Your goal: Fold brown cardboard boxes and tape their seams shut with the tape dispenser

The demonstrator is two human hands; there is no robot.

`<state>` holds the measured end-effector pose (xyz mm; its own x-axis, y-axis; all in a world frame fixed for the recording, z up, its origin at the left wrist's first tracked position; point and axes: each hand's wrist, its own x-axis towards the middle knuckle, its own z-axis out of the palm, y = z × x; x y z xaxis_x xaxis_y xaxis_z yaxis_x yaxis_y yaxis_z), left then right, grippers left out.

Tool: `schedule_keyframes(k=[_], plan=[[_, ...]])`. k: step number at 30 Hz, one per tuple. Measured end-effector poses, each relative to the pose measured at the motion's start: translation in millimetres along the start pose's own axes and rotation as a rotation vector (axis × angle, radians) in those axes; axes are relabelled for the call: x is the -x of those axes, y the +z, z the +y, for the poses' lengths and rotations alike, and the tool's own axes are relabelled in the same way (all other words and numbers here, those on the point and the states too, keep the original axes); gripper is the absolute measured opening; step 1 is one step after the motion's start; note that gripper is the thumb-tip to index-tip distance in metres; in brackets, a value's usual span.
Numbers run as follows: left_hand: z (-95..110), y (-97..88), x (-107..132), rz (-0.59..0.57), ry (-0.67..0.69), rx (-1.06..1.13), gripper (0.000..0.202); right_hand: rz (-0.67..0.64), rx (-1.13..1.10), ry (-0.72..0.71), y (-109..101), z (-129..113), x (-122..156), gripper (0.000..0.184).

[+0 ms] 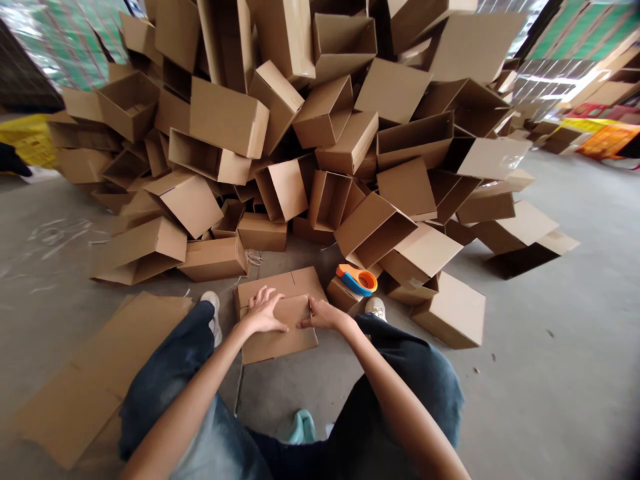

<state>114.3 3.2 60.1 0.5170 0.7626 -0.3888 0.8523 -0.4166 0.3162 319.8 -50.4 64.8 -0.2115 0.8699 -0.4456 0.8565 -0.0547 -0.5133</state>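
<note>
A flat cardboard box blank lies on the concrete floor between my knees. My left hand rests on its left part with fingers spread flat, open. My right hand presses on the folded flap at the blank's right side, fingers together and stretched along the card. An orange and blue tape dispenser sits on a small box just right of my right hand.
A tall heap of assembled open cardboard boxes fills the space ahead. Flat cardboard sheets lie on the floor at my left. A closed box stands at my right. Bare concrete floor stretches to the right.
</note>
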Motion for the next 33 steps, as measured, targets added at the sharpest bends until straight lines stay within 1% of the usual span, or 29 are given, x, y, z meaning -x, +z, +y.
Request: schedule_keyframes(k=[9, 16, 19, 24, 30, 33], plan=[[0, -1.3, 0, -0.019, 0.004, -0.001, 0.089, 0.007, 0.011, 0.002, 2, 2, -2, 0.078], [-1, -2.7, -1, -0.054, 0.01, -0.002, 0.087, 0.006, -0.011, 0.01, 2, 2, -1, 0.076], [-4, -5.1, -1, -0.068, 0.051, -0.004, 0.088, 0.01, -0.021, 0.007, 2, 2, 0, 0.077], [-12, -8.2, 1, -0.108, 0.135, 0.017, 0.097, 0.016, -0.008, -0.007, 2, 1, -1, 0.077], [-10, -2.2, 1, -0.011, 0.097, 0.009, 0.092, 0.008, -0.001, 0.017, 3, 3, -4, 0.076], [-8, -1.1, -1, -0.011, 0.087, -0.002, 0.091, 0.011, 0.007, 0.02, 3, 4, -4, 0.078]])
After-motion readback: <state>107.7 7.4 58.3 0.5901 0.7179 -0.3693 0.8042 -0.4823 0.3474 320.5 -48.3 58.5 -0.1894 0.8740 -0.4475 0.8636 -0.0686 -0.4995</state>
